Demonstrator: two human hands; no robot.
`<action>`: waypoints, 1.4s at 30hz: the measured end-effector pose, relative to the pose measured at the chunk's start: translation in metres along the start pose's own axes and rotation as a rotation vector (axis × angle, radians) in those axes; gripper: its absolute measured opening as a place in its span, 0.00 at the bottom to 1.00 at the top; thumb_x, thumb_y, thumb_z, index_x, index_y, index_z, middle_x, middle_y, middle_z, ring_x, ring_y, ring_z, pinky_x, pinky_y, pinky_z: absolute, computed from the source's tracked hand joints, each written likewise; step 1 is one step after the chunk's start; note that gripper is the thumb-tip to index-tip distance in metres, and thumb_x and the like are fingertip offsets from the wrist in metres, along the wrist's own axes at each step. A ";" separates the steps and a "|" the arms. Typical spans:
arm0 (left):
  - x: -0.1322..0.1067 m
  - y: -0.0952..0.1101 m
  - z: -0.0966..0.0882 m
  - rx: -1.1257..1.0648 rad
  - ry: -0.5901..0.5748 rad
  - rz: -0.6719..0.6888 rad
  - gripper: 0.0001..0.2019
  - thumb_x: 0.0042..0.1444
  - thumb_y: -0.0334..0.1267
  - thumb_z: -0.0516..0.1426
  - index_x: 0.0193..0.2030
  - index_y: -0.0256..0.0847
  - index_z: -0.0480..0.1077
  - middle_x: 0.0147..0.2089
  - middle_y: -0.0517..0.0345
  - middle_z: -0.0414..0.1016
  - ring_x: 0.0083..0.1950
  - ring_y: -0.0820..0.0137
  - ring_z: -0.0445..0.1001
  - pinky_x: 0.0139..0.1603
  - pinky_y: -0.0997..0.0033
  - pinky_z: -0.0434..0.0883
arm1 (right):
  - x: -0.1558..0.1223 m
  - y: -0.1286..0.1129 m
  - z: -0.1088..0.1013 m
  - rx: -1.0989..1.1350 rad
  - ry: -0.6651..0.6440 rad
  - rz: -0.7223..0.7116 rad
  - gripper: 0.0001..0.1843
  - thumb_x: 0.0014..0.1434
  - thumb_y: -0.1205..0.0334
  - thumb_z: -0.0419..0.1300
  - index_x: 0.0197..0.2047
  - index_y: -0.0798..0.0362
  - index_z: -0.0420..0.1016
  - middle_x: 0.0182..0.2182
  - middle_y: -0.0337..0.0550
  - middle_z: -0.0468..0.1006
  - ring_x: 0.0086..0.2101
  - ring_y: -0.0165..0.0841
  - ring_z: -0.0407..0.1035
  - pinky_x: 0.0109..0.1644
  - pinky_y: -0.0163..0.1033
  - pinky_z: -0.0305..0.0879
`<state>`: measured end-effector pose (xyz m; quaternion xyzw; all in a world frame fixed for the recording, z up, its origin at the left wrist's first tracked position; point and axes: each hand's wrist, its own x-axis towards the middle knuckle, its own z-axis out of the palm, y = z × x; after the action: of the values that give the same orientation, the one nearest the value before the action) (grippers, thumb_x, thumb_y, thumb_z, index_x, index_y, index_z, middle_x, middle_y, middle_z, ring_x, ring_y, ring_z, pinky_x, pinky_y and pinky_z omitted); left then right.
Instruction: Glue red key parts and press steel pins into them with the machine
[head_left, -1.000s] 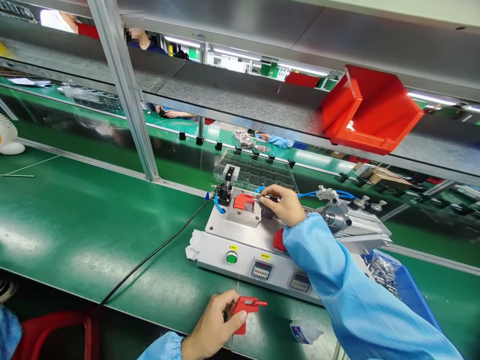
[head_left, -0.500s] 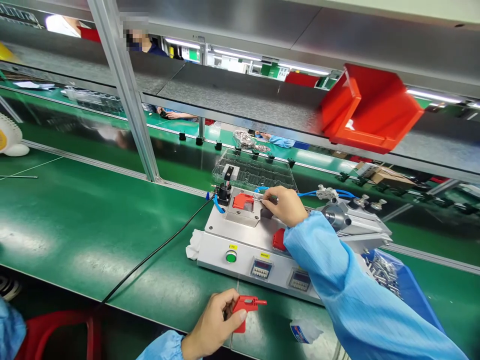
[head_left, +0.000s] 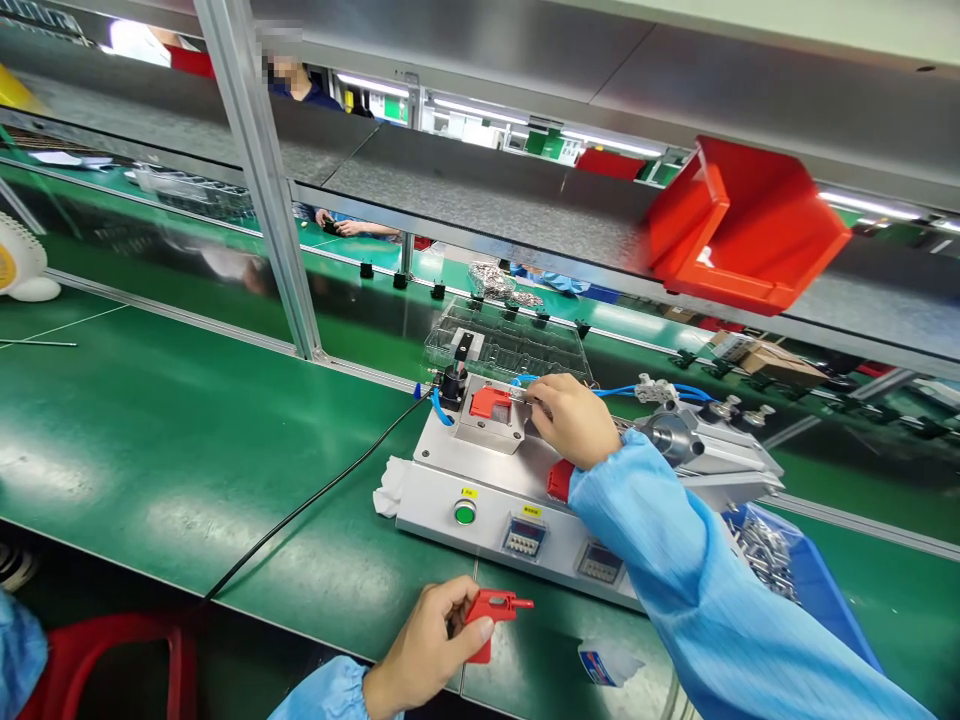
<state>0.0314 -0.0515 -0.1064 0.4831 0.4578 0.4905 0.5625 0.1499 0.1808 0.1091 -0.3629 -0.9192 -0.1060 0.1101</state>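
My left hand (head_left: 426,640) grips a red gun-shaped plastic part (head_left: 493,604) by its handle end, over the front of the bench. Its thin nozzle points right. My right hand (head_left: 576,420) is closed over a grey machine (head_left: 442,470), with thumb and finger pinching a small metal pin (head_left: 519,394). The pin lies at the right end of a red plastic part (head_left: 491,402) seated in the metal fixture block (head_left: 491,435). Another red part (head_left: 559,480) rests on the machine, partly behind my right sleeve.
A blue bin of metal pins (head_left: 769,555) stands right of the machine. A red bin (head_left: 750,240) sits on the shelf above. A black cable (head_left: 322,490) crosses the green bench. A small plastic bag (head_left: 609,665) lies at the front. Co-workers' hands (head_left: 349,225) show beyond.
The view has shifted slightly. My right hand stays by the fixture block with the pin, its fingers a little changed in pose. My left hand keeps the red part in place.
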 end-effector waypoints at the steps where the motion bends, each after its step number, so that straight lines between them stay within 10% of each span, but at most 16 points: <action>1: 0.000 0.000 0.000 0.000 -0.002 0.001 0.20 0.64 0.56 0.61 0.34 0.40 0.69 0.28 0.65 0.63 0.30 0.72 0.61 0.34 0.71 0.59 | 0.001 -0.003 0.000 0.025 0.021 -0.015 0.16 0.67 0.71 0.55 0.47 0.52 0.84 0.49 0.50 0.83 0.51 0.45 0.73 0.55 0.46 0.74; 16: 0.000 -0.003 0.000 -0.127 -0.020 -0.005 0.22 0.65 0.59 0.62 0.45 0.39 0.73 0.34 0.60 0.71 0.33 0.71 0.65 0.36 0.72 0.63 | 0.042 -0.030 -0.008 0.085 -0.065 0.016 0.07 0.64 0.73 0.63 0.42 0.54 0.80 0.50 0.52 0.79 0.51 0.44 0.72 0.55 0.46 0.72; 20: -0.002 0.000 0.001 -0.222 0.000 -0.033 0.24 0.64 0.60 0.63 0.53 0.41 0.71 0.39 0.57 0.76 0.33 0.73 0.68 0.31 0.75 0.63 | 0.015 -0.010 -0.040 0.230 0.134 0.001 0.08 0.67 0.68 0.58 0.45 0.54 0.77 0.49 0.51 0.78 0.50 0.43 0.73 0.56 0.48 0.71; 23: -0.002 0.004 -0.002 -0.281 0.013 -0.046 0.29 0.63 0.62 0.63 0.59 0.43 0.67 0.40 0.56 0.76 0.30 0.75 0.66 0.27 0.78 0.60 | -0.024 0.010 -0.054 0.326 0.022 -0.052 0.05 0.66 0.62 0.59 0.41 0.51 0.77 0.43 0.47 0.81 0.43 0.41 0.76 0.51 0.46 0.72; 31: 0.002 0.011 -0.010 -0.288 -0.099 -0.094 0.32 0.60 0.64 0.63 0.60 0.43 0.66 0.34 0.64 0.67 0.27 0.77 0.60 0.26 0.78 0.60 | -0.098 0.030 -0.017 0.231 -0.122 0.081 0.06 0.64 0.61 0.59 0.40 0.50 0.76 0.40 0.48 0.83 0.41 0.43 0.79 0.47 0.46 0.75; 35: 0.002 0.046 -0.025 -0.032 -0.046 -0.024 0.23 0.67 0.58 0.59 0.58 0.42 0.70 0.42 0.57 0.70 0.34 0.72 0.68 0.35 0.72 0.70 | -0.110 0.031 -0.013 0.319 0.055 0.059 0.07 0.66 0.57 0.58 0.43 0.49 0.75 0.45 0.50 0.82 0.47 0.45 0.78 0.54 0.50 0.76; 42: 0.065 0.187 -0.056 0.937 0.125 0.385 0.19 0.72 0.42 0.50 0.67 0.43 0.65 0.59 0.48 0.72 0.52 0.59 0.77 0.54 0.58 0.75 | -0.156 0.013 -0.020 0.395 0.255 0.066 0.14 0.73 0.50 0.54 0.43 0.47 0.77 0.49 0.51 0.81 0.49 0.45 0.79 0.54 0.50 0.78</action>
<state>-0.0375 0.0282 0.0699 0.7287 0.5641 0.3554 0.1564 0.2725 0.0838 0.0862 -0.3480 -0.8884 0.0345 0.2974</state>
